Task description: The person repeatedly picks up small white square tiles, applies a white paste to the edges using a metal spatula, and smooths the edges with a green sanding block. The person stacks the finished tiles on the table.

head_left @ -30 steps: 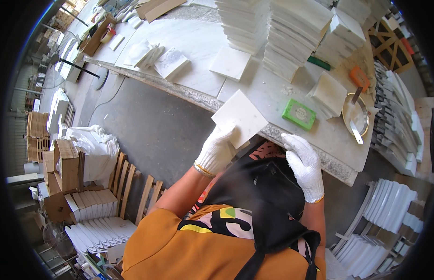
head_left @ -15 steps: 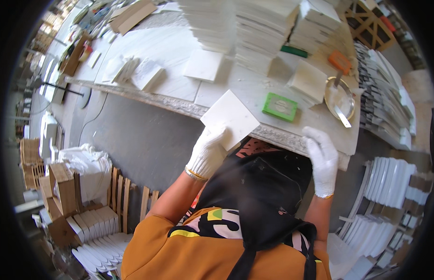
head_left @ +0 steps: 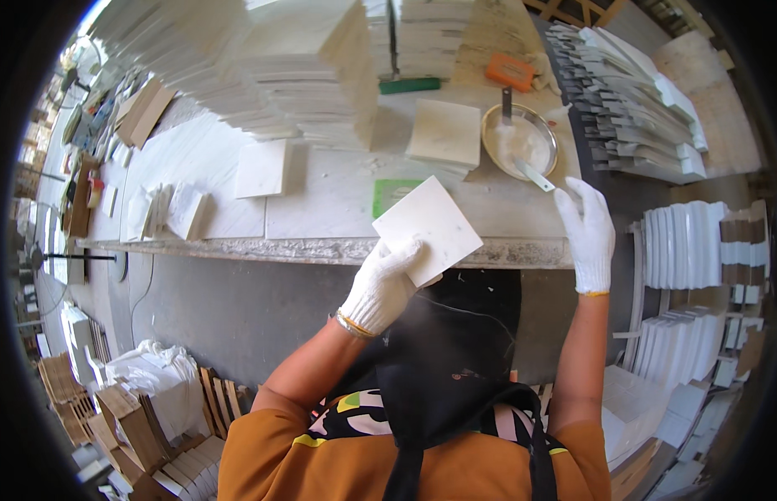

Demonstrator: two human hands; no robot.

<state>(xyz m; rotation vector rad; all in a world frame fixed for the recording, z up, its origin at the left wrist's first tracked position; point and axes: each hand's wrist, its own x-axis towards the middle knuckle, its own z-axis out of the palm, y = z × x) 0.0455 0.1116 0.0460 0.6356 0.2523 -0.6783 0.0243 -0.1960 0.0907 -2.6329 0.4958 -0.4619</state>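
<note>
My left hand (head_left: 378, 288), in a white knit glove, grips a square white tile (head_left: 432, 227) by its lower left edge, tilted in front of the table. Small dark specks show on the tile's face. My right hand (head_left: 589, 238), also gloved, is open and holds nothing. Its fingers reach close to the pale handle of a putty knife (head_left: 535, 175). That knife leans in a round metal bowl (head_left: 488, 144) with whitish paste inside. A second scraper with a dark handle (head_left: 506, 102) stands in the same bowl. Behind the held tile, a green block (head_left: 391, 194) is partly hidden.
Tall tile stacks (head_left: 309, 75) fill the table's far side. A short tile stack (head_left: 445, 129) stands left of the bowl, and a lone tile (head_left: 261, 169) lies further left. An orange block (head_left: 510, 72) and a green brush (head_left: 409, 85) are beyond. The table's rough front edge (head_left: 322, 253) crosses ahead.
My view has swung to the right. My right hand has come up and forward, nearer the putty knife's handle. The tile stays in my left hand and now covers part of the green block.
</note>
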